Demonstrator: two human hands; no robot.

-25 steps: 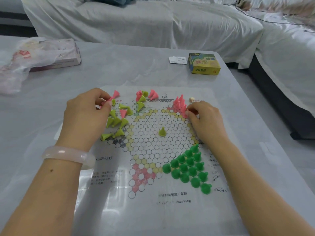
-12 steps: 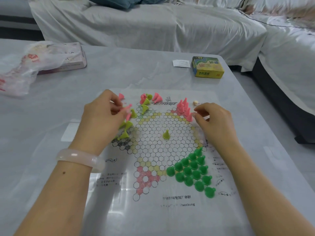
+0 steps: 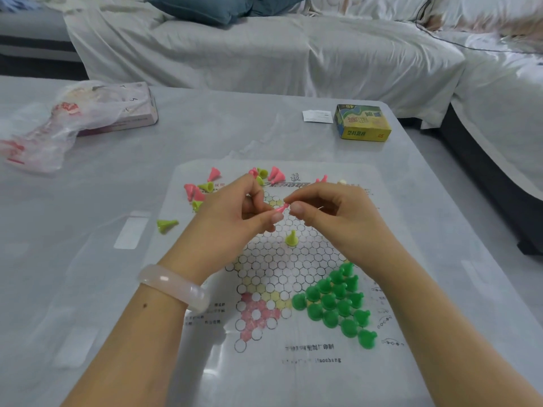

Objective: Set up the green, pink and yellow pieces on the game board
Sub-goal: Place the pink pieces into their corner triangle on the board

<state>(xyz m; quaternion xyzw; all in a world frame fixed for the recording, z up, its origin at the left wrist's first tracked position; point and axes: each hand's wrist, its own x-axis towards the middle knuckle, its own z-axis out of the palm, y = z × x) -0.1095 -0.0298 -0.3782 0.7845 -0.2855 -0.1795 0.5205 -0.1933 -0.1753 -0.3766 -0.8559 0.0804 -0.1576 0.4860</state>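
Observation:
A paper game board (image 3: 293, 362) printed with hexagon cells lies on the grey table. Several green pieces (image 3: 338, 301) stand in a triangle at its lower right. One yellow piece (image 3: 291, 238) stands upright near the centre. Loose pink pieces (image 3: 194, 192) and yellow pieces (image 3: 167, 225) lie scattered at the board's upper left and top edge. My left hand (image 3: 229, 221) and my right hand (image 3: 332, 218) meet above the board's upper middle, both pinching one small pink piece (image 3: 280, 208) between their fingertips. The pink corner behind my right hand is mostly hidden.
A yellow and green cardboard box (image 3: 363, 121) and a white slip of paper (image 3: 317, 116) sit at the far right of the table. A flat pink box (image 3: 126, 113) under a crumpled plastic bag (image 3: 44, 133) lies far left. A covered sofa runs behind.
My left hand lifted off the loose pile with a pink piece and moved right. My right hand left the pink corner and came in to meet it. The camera tilted up.

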